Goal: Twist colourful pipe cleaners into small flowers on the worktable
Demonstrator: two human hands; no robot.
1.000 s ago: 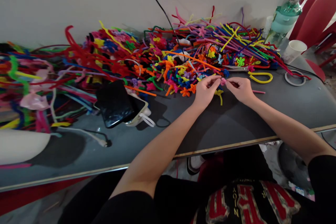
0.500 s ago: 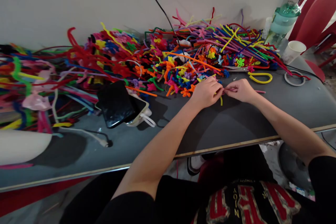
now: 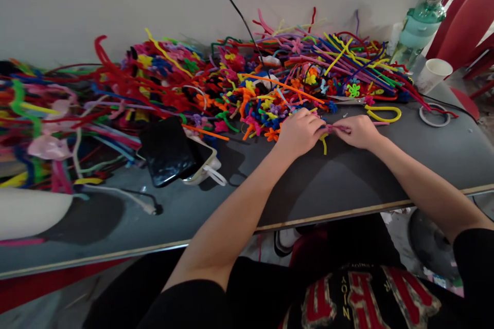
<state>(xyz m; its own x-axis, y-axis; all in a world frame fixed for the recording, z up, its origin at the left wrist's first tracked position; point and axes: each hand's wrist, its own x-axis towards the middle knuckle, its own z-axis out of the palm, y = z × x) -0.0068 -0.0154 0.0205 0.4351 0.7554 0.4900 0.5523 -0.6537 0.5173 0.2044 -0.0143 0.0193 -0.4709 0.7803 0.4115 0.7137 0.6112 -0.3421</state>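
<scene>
My left hand (image 3: 302, 134) is closed in a pinch on a small piece of pipe cleaner work, just above the grey table. A yellow pipe cleaner (image 3: 324, 145) pokes out below its fingertips. Opposite it, my right hand (image 3: 358, 131) pinches a pink pipe cleaner (image 3: 331, 128) that spans the narrow gap between both hands. A pink tail shows beyond the right hand. My fingers hide how the yellow and pink pieces join. Scissors with a yellow handle (image 3: 386, 114) lie behind my right hand.
A heap of coloured pipe cleaners and small flowers (image 3: 266, 105) runs along the wall. A black phone (image 3: 168, 151) and a white cable (image 3: 144, 205) lie to the left. At the right are a pale ring (image 3: 434, 114), a paper cup (image 3: 435, 73) and a green bottle (image 3: 420, 31).
My right hand's fingers have opened out slightly from a tighter pinch, and more of the pink pipe cleaner shows between my hands. My left hand stays nearly in place.
</scene>
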